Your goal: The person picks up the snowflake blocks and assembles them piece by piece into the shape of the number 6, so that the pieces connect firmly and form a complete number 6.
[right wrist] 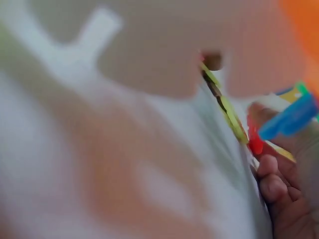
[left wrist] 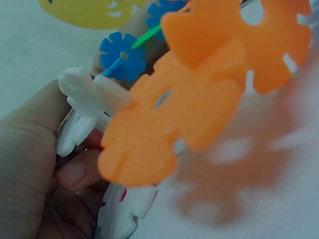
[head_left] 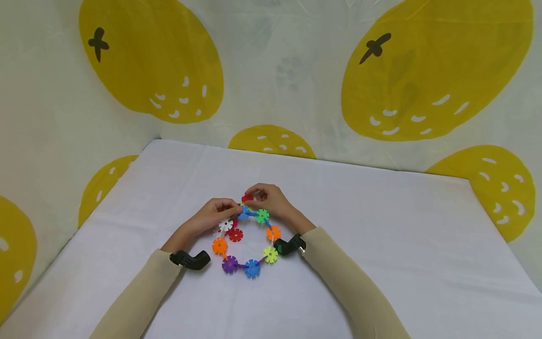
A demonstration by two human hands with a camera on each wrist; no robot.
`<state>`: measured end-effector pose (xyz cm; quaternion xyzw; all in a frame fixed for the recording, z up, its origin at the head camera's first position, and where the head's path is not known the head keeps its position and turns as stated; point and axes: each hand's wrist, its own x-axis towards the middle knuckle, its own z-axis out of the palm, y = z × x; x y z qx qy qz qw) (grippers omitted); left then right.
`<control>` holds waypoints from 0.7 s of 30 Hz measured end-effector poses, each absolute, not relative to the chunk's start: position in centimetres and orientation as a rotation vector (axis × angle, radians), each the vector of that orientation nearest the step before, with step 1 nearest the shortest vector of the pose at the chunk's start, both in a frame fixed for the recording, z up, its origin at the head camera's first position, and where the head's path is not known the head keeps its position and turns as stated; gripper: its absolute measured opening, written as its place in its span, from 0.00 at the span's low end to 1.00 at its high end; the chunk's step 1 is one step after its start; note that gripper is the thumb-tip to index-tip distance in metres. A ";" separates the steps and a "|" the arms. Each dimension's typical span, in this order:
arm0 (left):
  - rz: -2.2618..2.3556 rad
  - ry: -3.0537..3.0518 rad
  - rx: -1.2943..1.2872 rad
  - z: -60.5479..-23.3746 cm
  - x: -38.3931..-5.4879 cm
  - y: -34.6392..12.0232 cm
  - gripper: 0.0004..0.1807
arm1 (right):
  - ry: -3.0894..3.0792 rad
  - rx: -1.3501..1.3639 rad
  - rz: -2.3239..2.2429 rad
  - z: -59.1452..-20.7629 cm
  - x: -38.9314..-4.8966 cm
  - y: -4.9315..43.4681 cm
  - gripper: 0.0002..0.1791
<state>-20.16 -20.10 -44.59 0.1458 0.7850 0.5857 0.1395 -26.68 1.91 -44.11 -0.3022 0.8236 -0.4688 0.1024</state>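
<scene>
A ring of linked plastic snowflake discs (head_left: pixel 252 269) lies over the white table, with purple, blue, yellow, green, orange and white discs joined edge to edge. My left hand (head_left: pixel 213 215) grips the ring's upper left part, its fingertips at a blue disc (head_left: pixel 243 213). In the left wrist view, white discs (left wrist: pixel 82 94) sit against that hand's fingers, and orange discs (left wrist: pixel 144 129) loom before the camera. At the top of the ring, my right hand (head_left: pixel 273 201) pinches a red disc (head_left: pixel 247 198). A yellow disc (right wrist: pixel 229 114) stands edge-on beside the red one in the right wrist view.
Another red disc (head_left: pixel 235 235) shows inside the ring at its left. A white cloth covers the table (head_left: pixel 381 245). Behind it hangs a pale curtain (head_left: pixel 279 70) printed with large yellow fruit. Black wrist cameras (head_left: pixel 190 260) are worn on both arms.
</scene>
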 end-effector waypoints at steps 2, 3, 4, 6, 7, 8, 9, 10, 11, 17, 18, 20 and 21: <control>1.682 2.287 0.426 -44.5 -20.1 -20.0 0.14 | 2.441 -0.840 -1.430 -44.4 -26.7 2.1 0.12; 1.678 2.294 0.426 -44.5 -20.2 -20.0 0.14 | 2.438 -0.815 -1.455 -44.5 -26.7 2.2 0.12; 1.678 2.296 0.421 -44.5 -20.2 -20.0 0.13 | 2.435 -0.795 -1.476 -44.6 -26.8 2.2 0.12; 1.681 2.297 0.414 -44.4 -20.1 -19.9 0.13 | 2.427 -0.782 -1.504 -44.8 -26.8 2.4 0.12; 1.681 2.296 0.412 -44.4 -20.1 -19.9 0.14 | 2.415 -0.786 -1.518 -44.8 -26.9 2.5 0.12; 1.683 2.294 0.406 -44.3 -20.2 -19.8 0.14 | 2.404 -0.790 -1.529 -44.8 -26.8 2.6 0.12; 1.687 2.290 0.402 -44.3 -20.1 -19.8 0.14 | 2.387 -0.796 -1.540 -44.8 -26.8 2.7 0.11; 1.691 2.287 0.393 -44.2 -20.1 -19.8 0.14 | 2.375 -0.804 -1.549 -44.8 -26.8 2.8 0.11; 1.692 2.286 0.388 -44.2 -20.1 -19.8 0.14 | 2.351 -0.810 -1.566 -44.8 -26.8 2.9 0.11; 1.701 2.274 0.361 -44.2 -20.0 -19.8 0.13 | 2.185 -0.835 -1.661 -44.6 -26.6 3.8 0.11; 1.702 2.273 0.357 -44.2 -20.0 -19.8 0.13 | 2.169 -0.841 -1.675 -44.6 -26.5 4.0 0.12; 1.704 2.271 0.354 -44.2 -20.0 -19.9 0.13 | 2.150 -0.851 -1.693 -44.5 -26.4 4.2 0.12; 1.706 2.269 0.352 -44.2 -20.0 -19.9 0.13 | 2.143 -0.859 -1.697 -44.4 -26.4 4.4 0.12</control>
